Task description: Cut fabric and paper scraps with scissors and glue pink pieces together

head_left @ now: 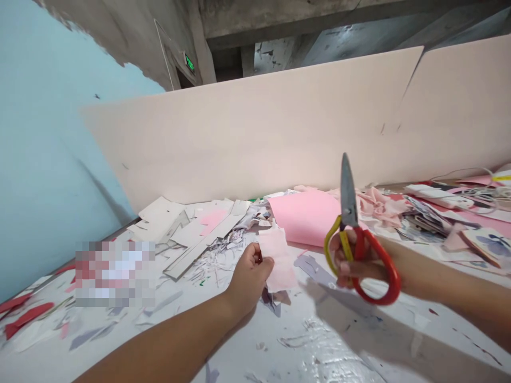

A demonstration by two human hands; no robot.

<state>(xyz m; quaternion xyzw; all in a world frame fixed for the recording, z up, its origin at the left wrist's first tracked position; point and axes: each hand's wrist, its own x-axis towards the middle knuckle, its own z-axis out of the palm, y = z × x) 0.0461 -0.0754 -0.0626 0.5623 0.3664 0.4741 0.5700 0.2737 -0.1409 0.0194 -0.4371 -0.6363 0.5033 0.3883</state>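
- Head view: left hand (249, 276) pinches the left edge of the pale pink piece (279, 260) between thumb and fingers; paper or cloth, cannot tell.
- Pale pink piece is near the middle of the bench (295, 330), just in front of the pink sheet (307, 215).
- Right hand (367, 270) is wrapped round the handles of the scissors (348, 197), one red, one yellow; blades point up and look closed.
- Scissors are to the right of the pale pink piece, apart from it.
- Dark scraps (277, 303) lie by the near end of the pale pink piece.
- White board offcuts (162, 218) and thin paper strips (215, 260) lie left of the pink sheet.
- Crumpled pink material (381, 207) lies right of the scissors blades; mixed scraps and a cord farther right.
- Red scraps (30, 319) at far left; blurred patch beside them, contents cannot tell.
- Pale panel (259, 138) stands behind the bench, blue wall (48, 133) at left.
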